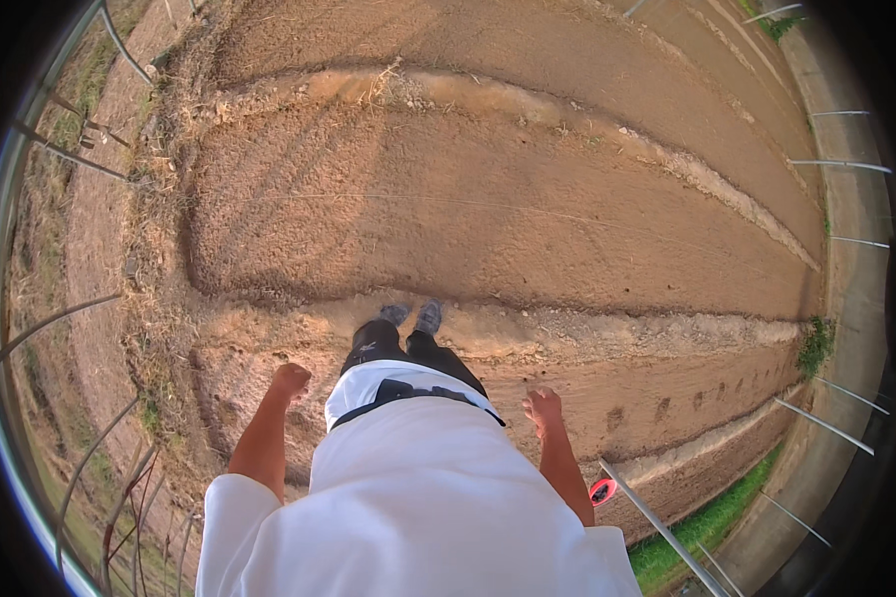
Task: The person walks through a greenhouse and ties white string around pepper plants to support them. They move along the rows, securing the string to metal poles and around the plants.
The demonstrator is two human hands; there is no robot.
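My left hand (292,381) hangs beside my hip, its fingers loosely curled and a little apart, with nothing seen in it. On the other side, my right hand (543,408) hangs in the same way, half curled, and nothing shows in its fingers. Both hands are in the air, apart from my white shirt (425,492) and dark trousers (440,362). My grey-covered feet (428,316) stand on a raised earth ridge (537,336). Before me lies a sunken bed of bare brown soil (455,216), crossed by a thin pale string (433,198).
Another earth ridge (493,93) bounds the bed's far side. Dry straw (153,246) and bent metal hoops (52,328) lie to the left. Along the right runs a concrete strip (855,283) with metal rods (825,425). A red-rimmed container (602,491) and a pole (661,526) are near my right arm.
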